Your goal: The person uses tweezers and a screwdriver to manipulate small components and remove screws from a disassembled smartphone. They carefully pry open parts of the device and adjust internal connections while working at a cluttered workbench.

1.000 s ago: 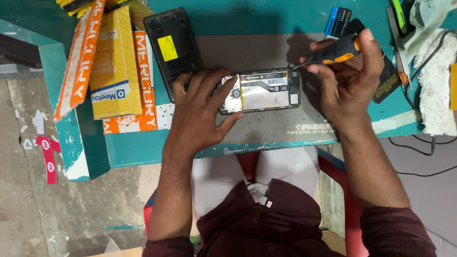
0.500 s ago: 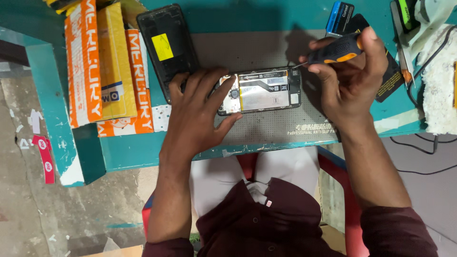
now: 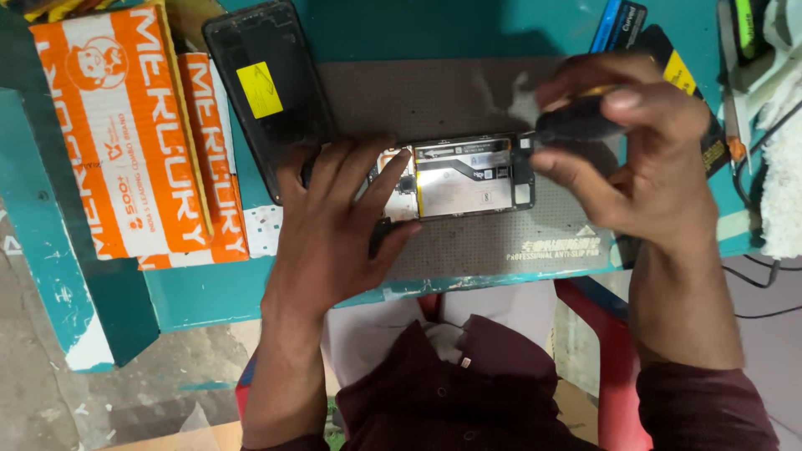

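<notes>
Opened phone [image 3: 464,177] on a grey work mat [image 3: 468,92], pinned by one hand and worked on with a tool in the other.

Teal table [image 3: 451,25] underneath everything, chipped along the near edge. Grey mat spread across its middle. Orange and white cardboard boxes [image 3: 125,134] stacked at the left end. Black back cover [image 3: 267,92] with a yellow sticker lying beside the boxes, just left of the mat. Opened phone flat on the mat, insides up, silver battery in view. Left hand [image 3: 338,225] laid over the phone's left end, fingers spread and pressing down. Right hand [image 3: 643,159] curled around a dark-handled screwdriver [image 3: 576,125], pinched between thumb and fingers, tip at the phone's upper right corner. White cloth [image 3: 781,167] and cables at the far right edge.
</notes>
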